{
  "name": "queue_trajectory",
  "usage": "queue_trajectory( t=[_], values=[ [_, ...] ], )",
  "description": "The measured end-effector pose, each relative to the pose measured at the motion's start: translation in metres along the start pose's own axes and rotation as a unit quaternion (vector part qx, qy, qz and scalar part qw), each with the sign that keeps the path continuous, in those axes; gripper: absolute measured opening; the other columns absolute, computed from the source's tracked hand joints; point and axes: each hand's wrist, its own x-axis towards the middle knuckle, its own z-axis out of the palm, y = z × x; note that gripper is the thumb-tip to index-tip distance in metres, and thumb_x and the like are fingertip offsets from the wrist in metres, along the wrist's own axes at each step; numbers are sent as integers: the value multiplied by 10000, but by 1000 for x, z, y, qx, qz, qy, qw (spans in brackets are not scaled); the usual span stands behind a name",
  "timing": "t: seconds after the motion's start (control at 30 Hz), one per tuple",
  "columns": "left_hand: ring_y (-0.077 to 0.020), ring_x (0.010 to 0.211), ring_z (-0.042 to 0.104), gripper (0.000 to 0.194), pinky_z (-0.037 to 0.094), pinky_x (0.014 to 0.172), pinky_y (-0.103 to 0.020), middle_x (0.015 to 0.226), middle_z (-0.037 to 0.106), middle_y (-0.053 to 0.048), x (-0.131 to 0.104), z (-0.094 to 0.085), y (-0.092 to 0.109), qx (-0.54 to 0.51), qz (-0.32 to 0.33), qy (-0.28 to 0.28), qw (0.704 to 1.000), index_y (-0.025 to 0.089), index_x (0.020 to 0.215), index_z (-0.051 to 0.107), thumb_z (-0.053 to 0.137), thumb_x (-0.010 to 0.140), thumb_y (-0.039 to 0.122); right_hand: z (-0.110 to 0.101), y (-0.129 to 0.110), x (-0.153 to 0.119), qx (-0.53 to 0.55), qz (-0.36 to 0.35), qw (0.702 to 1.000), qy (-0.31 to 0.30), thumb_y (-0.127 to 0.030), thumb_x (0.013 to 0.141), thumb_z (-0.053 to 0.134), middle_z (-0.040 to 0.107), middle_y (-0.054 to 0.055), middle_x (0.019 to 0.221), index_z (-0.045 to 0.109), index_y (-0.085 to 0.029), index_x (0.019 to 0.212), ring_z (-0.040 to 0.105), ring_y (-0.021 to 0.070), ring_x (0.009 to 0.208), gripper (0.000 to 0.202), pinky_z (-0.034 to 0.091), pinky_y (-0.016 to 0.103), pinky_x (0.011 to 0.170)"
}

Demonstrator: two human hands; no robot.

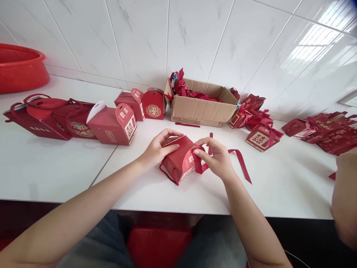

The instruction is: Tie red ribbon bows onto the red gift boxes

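The box [178,145] being worked on sits on the table [290,186], on the near side of the carton [205,108], tilted a little askew, with its rounded flap end turned towards the right hand [217,156]. The left hand [160,147] is clamped on the box: its thumb lies on the top, and the other fingers reach over the far side, partly hidden there. The right hand has thumb and forefinger pinched together on the ribbon [198,163] at the flap; its other fingers curl in behind and cannot be told apart well. The ribbon's loose end trails onto the table, nearer than the carton and to its right. A twisted cord [169,175] hangs in a loop along the near lower edge of the box. The carton stands open, with red bows [195,95] inside. A thin strip [187,125] lies just in front of the carton. Left of the carton stand a round-topped carrier [153,106] and a pink-red carrier [113,126]; further left are corded bags [36,117] and a basin [23,72]. Right of the carton are bow-tied boxes [259,139], and well right of it, another person's arm [346,197].
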Motion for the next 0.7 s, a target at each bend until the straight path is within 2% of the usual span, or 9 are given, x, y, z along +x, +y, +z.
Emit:
queue_trajectory(
  t=[0.3,0.43,0.57,0.7],
  values=[
    [-250,1185,575,242,482,968,-408,1191,640,-46,-3,1,0,-23,3,-42,999,226,1025,588,679,803,256,-2,4,-4,148,59,984,-81,-328,798,721,692,19,843,709,-266,925,612,135,721,142,479,276,611],
    [-254,1167,590,250,498,936,-402,1170,657,-61,-4,2,0,-36,-6,-69,997,222,1034,576,680,811,266,-4,-1,-4,173,65,977,-103,-319,795,720,706,21,833,730,-258,881,608,130,691,106,487,281,612],
    [-261,1169,589,268,498,935,-406,1193,653,-74,-5,2,1,-42,-14,-75,996,216,1048,570,681,814,285,-5,-6,-4,201,62,972,-102,-279,763,747,690,5,743,746,-254,825,599,130,664,67,498,303,647],
    [-250,1150,600,264,500,933,-397,1178,659,-70,-5,1,1,-48,-15,-79,996,216,1045,569,685,818,285,-6,-7,-5,237,59,965,-101,-222,742,764,695,1,757,749,-268,816,605,128,685,88,502,299,655]
  ],
)
